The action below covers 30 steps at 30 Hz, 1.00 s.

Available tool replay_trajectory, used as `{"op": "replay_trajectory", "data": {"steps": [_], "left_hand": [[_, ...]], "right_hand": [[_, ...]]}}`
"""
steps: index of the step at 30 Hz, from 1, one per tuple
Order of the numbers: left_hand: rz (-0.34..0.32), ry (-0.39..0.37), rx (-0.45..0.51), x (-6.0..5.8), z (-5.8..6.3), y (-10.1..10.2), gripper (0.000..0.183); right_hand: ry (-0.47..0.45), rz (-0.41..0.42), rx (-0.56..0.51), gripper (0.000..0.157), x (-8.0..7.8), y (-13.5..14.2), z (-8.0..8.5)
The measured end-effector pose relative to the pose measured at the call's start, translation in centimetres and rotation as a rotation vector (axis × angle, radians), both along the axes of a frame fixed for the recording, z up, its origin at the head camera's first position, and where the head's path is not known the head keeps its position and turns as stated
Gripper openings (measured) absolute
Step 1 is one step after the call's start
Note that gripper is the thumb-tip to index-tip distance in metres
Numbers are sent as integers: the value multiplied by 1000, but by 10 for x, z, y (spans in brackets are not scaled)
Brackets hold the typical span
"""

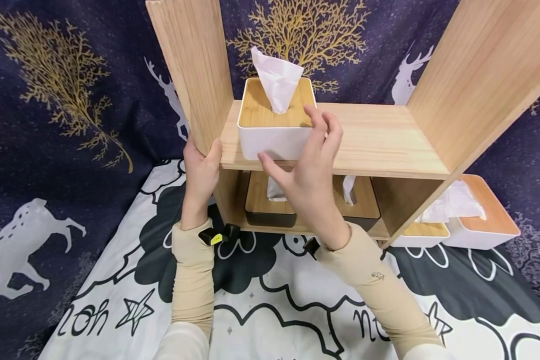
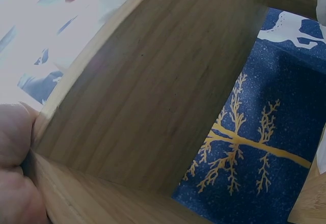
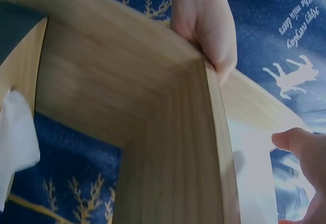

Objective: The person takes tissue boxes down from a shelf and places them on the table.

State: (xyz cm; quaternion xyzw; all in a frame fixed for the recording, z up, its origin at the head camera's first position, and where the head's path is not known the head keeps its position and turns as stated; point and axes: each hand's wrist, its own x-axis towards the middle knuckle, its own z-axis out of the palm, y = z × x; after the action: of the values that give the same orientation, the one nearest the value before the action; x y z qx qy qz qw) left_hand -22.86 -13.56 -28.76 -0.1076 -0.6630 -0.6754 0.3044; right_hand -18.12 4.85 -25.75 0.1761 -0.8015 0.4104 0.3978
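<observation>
A white tissue box (image 1: 274,142) with a bamboo lid and a tissue (image 1: 279,82) standing up from it is at the left of the wooden shelf's upper level. My left hand (image 1: 201,167) grips the front edge of the side panel (image 1: 202,65), thumb on the inner side; the left wrist view shows its fingers (image 2: 18,158) at the board's corner. Around the box's front right corner is my right hand (image 1: 312,172), thumb spread low in front and fingertips by the lid's right edge. In the right wrist view the thumb (image 3: 293,140) appears beside the white box wall (image 3: 254,178).
On the lower level are two dark boxes (image 1: 270,219) with wooden lids and tissues, partly hidden by my right arm. Two white tissue boxes (image 1: 483,235) stand right of the shelf on the patterned cloth (image 1: 270,325). A dark blue curtain (image 1: 94,40) hangs behind.
</observation>
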Motion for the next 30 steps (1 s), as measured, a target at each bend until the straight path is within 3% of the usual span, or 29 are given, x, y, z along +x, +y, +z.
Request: {"op": "replay_trajectory", "data": {"steps": [9,15,23,30], "left_hand": [[-4,-15,9,0,0,1,44],[-10,-9,10,-1,-1,0,44],[-2,-29,0,-1,-1,0,44],[-18,-20,-14,0,-1,-1,49]], "right_hand": [[-47,-172,57,95,0,-23,-5],[-38,-290,23,109,-6,-36,-6],[-63,-359,-1,123,-11,-45,-11],[-64,-390,16,115,-14,-49,-12]]}}
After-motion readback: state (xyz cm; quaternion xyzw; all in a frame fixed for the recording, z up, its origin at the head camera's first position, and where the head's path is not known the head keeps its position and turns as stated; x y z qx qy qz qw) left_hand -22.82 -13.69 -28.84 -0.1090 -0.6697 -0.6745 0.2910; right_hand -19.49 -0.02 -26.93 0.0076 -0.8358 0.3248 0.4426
